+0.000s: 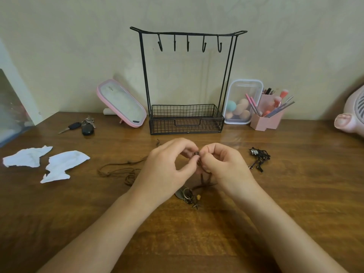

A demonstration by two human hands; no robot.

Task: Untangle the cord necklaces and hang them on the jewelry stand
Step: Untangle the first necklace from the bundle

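Well to the left of the left hand lay two torn pieces of white paper [65,164], and beyond them a car key with a bunch of keys [83,126]. Just left of that hand, the brown cord necklace [120,168] trailed in loose loops over the wooden table [177,243].

The left hand [167,166] was curled, thumb and forefinger pinching a small dark bead or knot [196,154] on the cord; which of the two could not be told. The right hand [222,164] met it fingertip to fingertip and pinched the same spot from the other side. Below both hands, toward the person, the cord ran down to a cluster of metal pendants [190,195] resting on the table. Beyond the hands stood the black wire jewelry stand [187,79], its five hooks [187,44] bare.

Right of the right hand, near but apart, a black cord necklace [259,157] lay in a tangled heap.

The cord looked thin, soft and light, likely to sag and slip rather than hold a shape. The pendants probably carried most of the weight and could swing or snag. Fingertip holds close beside the knot seemed best, since a hard pull would likely tighten it. For hanging, the loop opposite the pendants seemed the place to take.
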